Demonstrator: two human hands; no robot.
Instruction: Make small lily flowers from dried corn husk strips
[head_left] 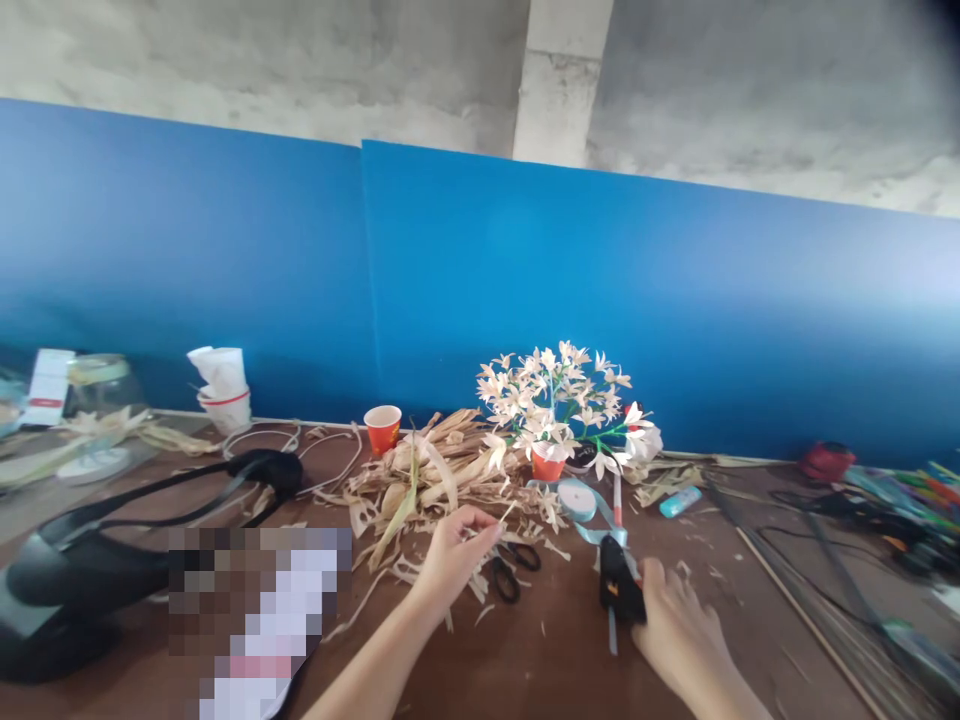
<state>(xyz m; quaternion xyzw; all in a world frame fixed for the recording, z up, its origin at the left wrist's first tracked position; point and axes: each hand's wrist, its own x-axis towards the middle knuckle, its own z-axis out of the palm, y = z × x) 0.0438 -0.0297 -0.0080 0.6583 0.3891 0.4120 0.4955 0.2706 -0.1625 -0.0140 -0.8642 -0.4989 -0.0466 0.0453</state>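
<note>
My left hand (pixel 457 550) is closed in a pinch on a thin pale strip (pixel 509 511), whose tip points up and right. My right hand (pixel 679 625) is closed at the handle of a black glue gun (pixel 616 580); some fingers are hidden behind the hand. A translucent glue stick (pixel 613 632) pokes out of the gun toward me. Black-handled scissors (pixel 506 580) lie just right of my left hand, their blades hidden by dry scraps. Beyond the hands, white flowers (pixel 555 395) on green stems stand in a red paper cup (pixel 547 466).
Dry husks (pixel 427 470) are heaped behind my left hand, near another red cup (pixel 383 430). A light-blue ribbon roll (pixel 577 499) lies before the flowers. At left is a black strapped object (pixel 82 560); at right, a turquoise packet (pixel 681 502) and cables. A blue partition (pixel 600 280) stands behind.
</note>
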